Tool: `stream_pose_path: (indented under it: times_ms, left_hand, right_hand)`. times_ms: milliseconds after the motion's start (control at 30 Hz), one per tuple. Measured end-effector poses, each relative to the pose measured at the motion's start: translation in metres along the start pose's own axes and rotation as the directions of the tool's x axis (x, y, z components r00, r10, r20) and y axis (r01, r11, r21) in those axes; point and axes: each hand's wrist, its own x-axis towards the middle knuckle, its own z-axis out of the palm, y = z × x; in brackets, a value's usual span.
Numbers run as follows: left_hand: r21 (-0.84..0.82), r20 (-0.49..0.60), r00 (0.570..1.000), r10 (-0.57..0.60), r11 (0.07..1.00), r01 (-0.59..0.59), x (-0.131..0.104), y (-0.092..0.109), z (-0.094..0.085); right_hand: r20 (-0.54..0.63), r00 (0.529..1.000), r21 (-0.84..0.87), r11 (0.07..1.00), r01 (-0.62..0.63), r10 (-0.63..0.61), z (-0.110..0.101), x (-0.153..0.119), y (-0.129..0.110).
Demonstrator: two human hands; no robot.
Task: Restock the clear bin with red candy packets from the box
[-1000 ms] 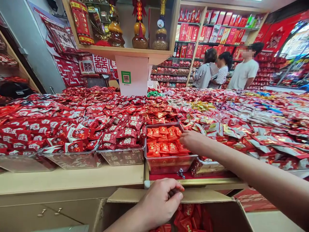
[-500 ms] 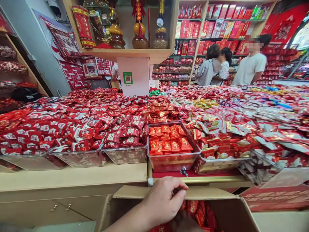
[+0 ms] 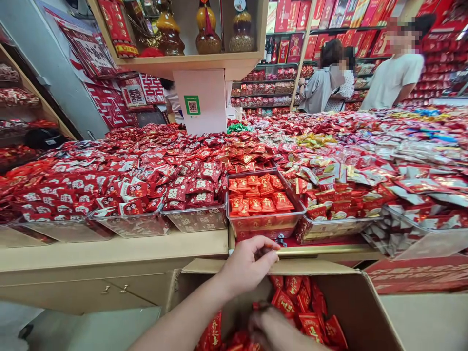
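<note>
My left hand [image 3: 249,261] hovers over the back edge of an open cardboard box [image 3: 351,297], its fingers curled and thumb near the fingertips; whatever they hold is hidden. Down inside the box, among red wrapped packets [image 3: 310,325], is my right hand [image 3: 272,324], blurred, with its fingers hidden. Just beyond the box stands a clear bin [image 3: 263,225] with rows of red and gold packets [image 3: 252,197] in it. A small dark metal clip [image 3: 281,240] lies in front of that bin.
More clear bins [image 3: 199,219] of wrapped sweets line the counter [image 3: 146,251] on both sides. A white post with a QR code [image 3: 199,102] rises behind, under a display cabinet [image 3: 183,61]. People [image 3: 395,78] stand at the back right.
The view has tilted down, showing more of the box's inside. My right hand and forearm now show more among the packets. My left hand keeps its curled shape over the box edge.
</note>
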Motion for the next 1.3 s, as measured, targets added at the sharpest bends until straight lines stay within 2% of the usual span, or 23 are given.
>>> stream_pose_path:
  times_ms: [33, 100, 167, 200, 300, 367, 467, 533, 667, 833, 967, 1033, 1067, 1133, 1200, 1233, 1300]
  left_hand:
    - [-0.072, -0.014, 1.000, -0.016, 0.997, 0.015, 0.001, 0.000, -0.002]
    - [-0.202, -0.018, 0.999, -0.042, 0.979, 0.037, 0.003, 0.002, -0.007]
    - [-0.325, 0.045, 0.997, -0.054, 0.943, 0.066, 0.002, 0.005, -0.013]
    - [-0.378, 0.101, 0.993, -0.054, 0.921, 0.089, 0.002, 0.007, -0.015]
    - [-0.456, 0.239, 0.971, 0.004, 0.883, 0.109, -0.002, 0.012, -0.019]
    - [-0.416, 0.242, 0.970, 0.012, 0.905, 0.092, -0.004, 0.013, -0.018]
    - [-0.369, 0.161, 0.984, -0.071, 0.921, 0.127, -0.003, 0.009, -0.015]
    - [-0.427, 0.109, 0.986, -0.128, 0.890, 0.162, -0.001, 0.007, -0.014]
    - [-0.530, 0.077, 0.977, -0.199, 0.822, 0.209, 0.003, 0.006, -0.012]
    - [-0.575, 0.044, 0.980, -0.194, 0.798, 0.183, 0.003, 0.007, -0.010]
    - [-0.673, 0.165, 0.960, -0.226, 0.686, 0.277, 0.003, 0.007, -0.014]
    - [-0.680, 0.165, 0.960, -0.224, 0.679, 0.275, 0.004, 0.006, -0.015]
    - [-0.661, 0.111, 0.971, -0.214, 0.713, 0.232, 0.005, 0.005, -0.014]
    - [-0.542, -0.087, 0.987, -0.136, 0.837, 0.068, 0.003, 0.004, -0.010]
    - [-0.300, -0.256, 0.966, 0.015, 0.949, -0.095, 0.000, 0.004, -0.004]
    - [-0.158, -0.290, 0.951, 0.104, 0.975, -0.155, -0.003, 0.004, -0.001]
    - [0.082, -0.266, 0.928, 0.261, 0.965, -0.248, -0.008, 0.003, 0.004]
  right_hand:
    - [-0.105, 0.994, 0.101, 0.994, 0.031, -0.020, -0.015, -0.011, -0.007]
    - [-0.190, 0.980, 0.373, 0.919, 0.126, -0.057, -0.051, -0.036, -0.023]
    - [-0.288, 0.957, 0.566, 0.805, 0.179, -0.009, -0.086, -0.055, -0.038]
    - [-0.345, 0.937, 0.638, 0.746, 0.192, 0.054, -0.102, -0.061, -0.043]
    - [-0.506, 0.833, 0.710, 0.655, 0.258, 0.221, -0.135, -0.066, -0.049]
    - [-0.577, 0.772, 0.701, 0.646, 0.302, 0.266, -0.144, -0.059, -0.045]
    - [-0.587, 0.754, 0.734, 0.585, 0.345, 0.293, -0.148, -0.044, -0.035]
    - [-0.594, 0.744, 0.753, 0.537, 0.380, 0.307, -0.146, -0.036, -0.029]
    - [-0.639, 0.690, 0.750, 0.475, 0.460, 0.340, -0.141, -0.027, -0.022]
    - [-0.621, 0.736, 0.748, 0.483, 0.455, 0.268, -0.136, -0.028, -0.016]
    - [-0.709, 0.646, 0.678, 0.525, 0.515, 0.283, -0.131, -0.028, -0.010]
    - [-0.736, 0.613, 0.648, 0.564, 0.512, 0.289, -0.129, -0.026, -0.011]
    - [-0.735, 0.603, 0.652, 0.567, 0.503, 0.310, -0.129, -0.025, -0.013]
    - [-0.704, 0.599, 0.702, 0.505, 0.502, 0.383, -0.129, -0.023, -0.019]
    - [-0.628, 0.655, 0.778, 0.367, 0.510, 0.420, -0.131, -0.021, -0.027]
    - [-0.589, 0.698, 0.808, 0.297, 0.509, 0.407, -0.132, -0.021, -0.031]
    - [-0.556, 0.753, 0.831, 0.215, 0.513, 0.353, -0.134, -0.019, -0.036]
